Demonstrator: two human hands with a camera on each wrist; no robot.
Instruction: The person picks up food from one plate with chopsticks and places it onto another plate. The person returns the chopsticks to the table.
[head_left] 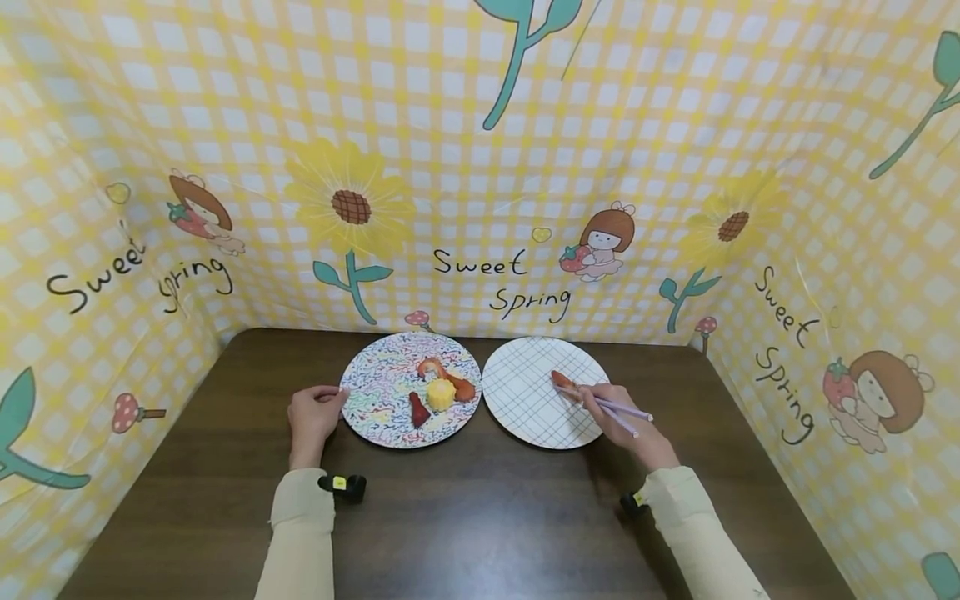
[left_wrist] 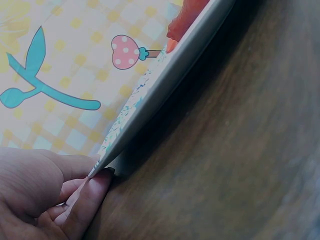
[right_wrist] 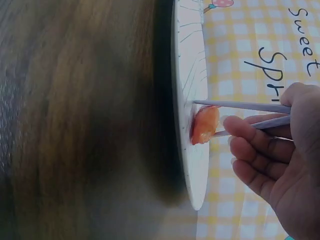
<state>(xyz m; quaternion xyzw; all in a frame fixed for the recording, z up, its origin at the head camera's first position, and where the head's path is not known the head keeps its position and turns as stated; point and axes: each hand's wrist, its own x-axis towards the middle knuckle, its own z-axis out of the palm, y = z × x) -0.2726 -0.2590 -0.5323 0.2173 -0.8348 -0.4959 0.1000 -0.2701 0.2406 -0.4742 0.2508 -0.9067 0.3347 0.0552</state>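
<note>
My left hand [head_left: 312, 421] pinches the left rim of a speckled, multicoloured plate [head_left: 378, 392]; in the left wrist view its thumb and finger meet at the plate's edge. Several food pieces sit on that plate's right half: a yellow scalloped round piece [head_left: 440, 394], a dark red piece [head_left: 419, 410], a curled orange-white shrimp [head_left: 431, 367] and a reddish-brown piece [head_left: 464, 388]. With my right hand [head_left: 618, 417] I hold a pair of pale purple chopsticks [right_wrist: 250, 105]. Their tips are at an orange-red food piece [right_wrist: 205, 124] on the white checked plate [head_left: 517, 400].
Both plates stand side by side near the far edge of a dark brown wooden table [head_left: 465, 517]. A yellow checked cloth [head_left: 450, 167] printed with flowers and figures hangs behind the table and along both sides. A black strapped device is on each wrist.
</note>
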